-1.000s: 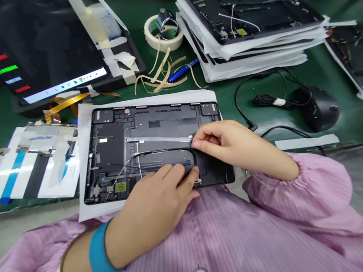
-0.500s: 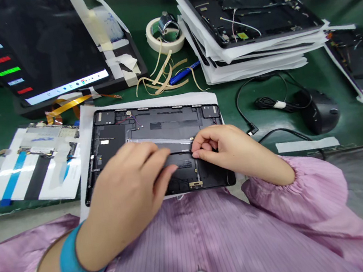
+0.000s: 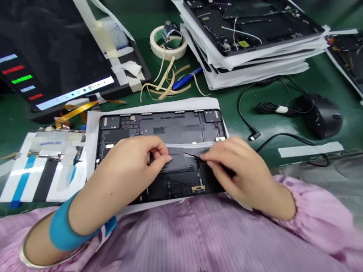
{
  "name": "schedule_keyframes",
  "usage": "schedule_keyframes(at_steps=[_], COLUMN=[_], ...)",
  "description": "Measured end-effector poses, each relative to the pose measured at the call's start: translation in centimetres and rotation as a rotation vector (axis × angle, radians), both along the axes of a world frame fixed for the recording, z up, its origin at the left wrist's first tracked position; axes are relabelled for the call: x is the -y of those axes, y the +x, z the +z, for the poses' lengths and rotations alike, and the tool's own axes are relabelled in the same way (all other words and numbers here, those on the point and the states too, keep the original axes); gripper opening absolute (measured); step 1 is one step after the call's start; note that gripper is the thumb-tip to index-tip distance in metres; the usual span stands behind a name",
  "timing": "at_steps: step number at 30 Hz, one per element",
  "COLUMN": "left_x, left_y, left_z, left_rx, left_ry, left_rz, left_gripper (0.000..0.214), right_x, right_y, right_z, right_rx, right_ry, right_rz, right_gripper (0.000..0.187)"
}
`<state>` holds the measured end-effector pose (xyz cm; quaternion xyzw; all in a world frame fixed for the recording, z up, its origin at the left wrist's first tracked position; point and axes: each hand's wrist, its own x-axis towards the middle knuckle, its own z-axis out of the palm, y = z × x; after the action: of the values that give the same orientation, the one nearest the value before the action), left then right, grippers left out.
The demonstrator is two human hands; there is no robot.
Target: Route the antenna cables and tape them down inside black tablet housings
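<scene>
at near centre, left hand (image 3: 134, 165) and right hand (image 3: 245, 171), apart, pinch a thin black cable (image 3: 189, 154) over the black casing (image 3: 148, 125), apparently to steady it; white paper (image 3: 197, 104) underneath probably guards the casing.

Dark green, glossy worktop (image 3: 357, 125)

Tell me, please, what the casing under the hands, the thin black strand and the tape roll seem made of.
Casing: matte plastic or coated metal, perhaps, from its dull black surface.
Strand: probably plastic-sheathed wire, thin and curved; finish unclear.
Tape roll: likely matte paper, cream and unshiny.
</scene>
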<state>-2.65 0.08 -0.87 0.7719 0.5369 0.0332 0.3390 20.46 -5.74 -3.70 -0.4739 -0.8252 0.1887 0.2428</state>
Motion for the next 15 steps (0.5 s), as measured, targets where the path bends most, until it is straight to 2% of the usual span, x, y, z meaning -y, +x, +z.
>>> schedule_keyframes(at_steps=[2, 5, 15], left_x=[-0.3, -0.4, -0.5], left_y=[0.1, 0.2, -0.3], left_z=[0.1, 0.2, 0.3], left_rx=[0.009, 0.022, 0.118], left_ry=[-0.002, 0.069, -0.01], left_rz=[0.007, -0.025, 0.096], left_gripper=[0.015, 0.014, 0.027], right_x=[1.3, 2.5, 1.9], right_y=[0.2, 0.3, 0.0], right_z=[-0.4, -0.8, -0.6], right_rx=[0.076, 0.166, 0.249], right_ry=[0.117, 0.208, 0.205], right_rz=[0.069, 0.115, 0.036], right_gripper=[0.026, 0.029, 0.029])
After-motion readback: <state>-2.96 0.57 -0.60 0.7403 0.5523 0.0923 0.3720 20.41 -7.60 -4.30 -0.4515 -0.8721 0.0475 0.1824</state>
